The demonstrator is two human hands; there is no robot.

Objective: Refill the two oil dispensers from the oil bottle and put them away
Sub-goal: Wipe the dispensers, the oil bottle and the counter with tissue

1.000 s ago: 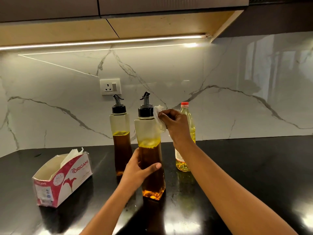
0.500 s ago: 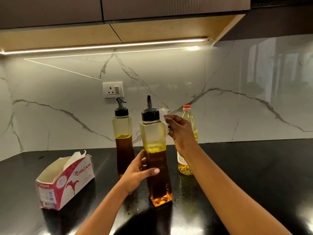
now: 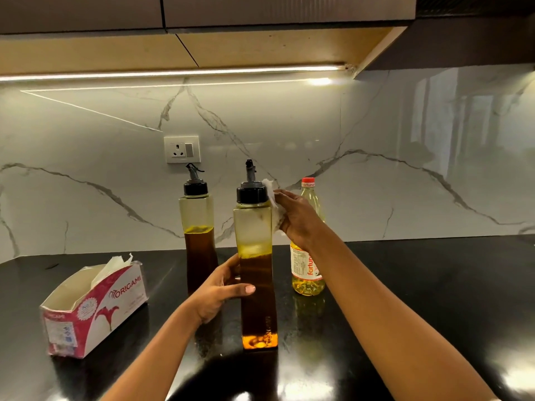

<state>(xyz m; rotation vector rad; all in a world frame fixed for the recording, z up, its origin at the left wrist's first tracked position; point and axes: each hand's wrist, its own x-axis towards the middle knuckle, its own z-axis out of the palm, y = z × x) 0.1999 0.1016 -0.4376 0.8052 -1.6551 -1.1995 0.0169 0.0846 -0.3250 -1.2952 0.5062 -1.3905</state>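
Note:
Two tall clear oil dispensers with black spout caps stand on the black counter, both holding dark amber oil. The near dispenser (image 3: 256, 256) is gripped at mid-height by my left hand (image 3: 215, 296). My right hand (image 3: 298, 217) presses a white tissue (image 3: 272, 198) against that dispenser's upper right side, just below the cap. The second dispenser (image 3: 198, 227) stands behind and to the left, untouched. The yellow oil bottle (image 3: 308, 273) with a red cap stands behind my right wrist, partly hidden by it.
A pink and white tissue box (image 3: 95, 305) lies open on the counter (image 3: 419, 285) at the left. A wall socket (image 3: 181, 149) sits on the marble backsplash. Overhead cabinets hang above with a light strip.
The near dispenser has turned in my left hand, so its spout now faces away. My right hand has slid the tissue from the cap down onto the upper side.

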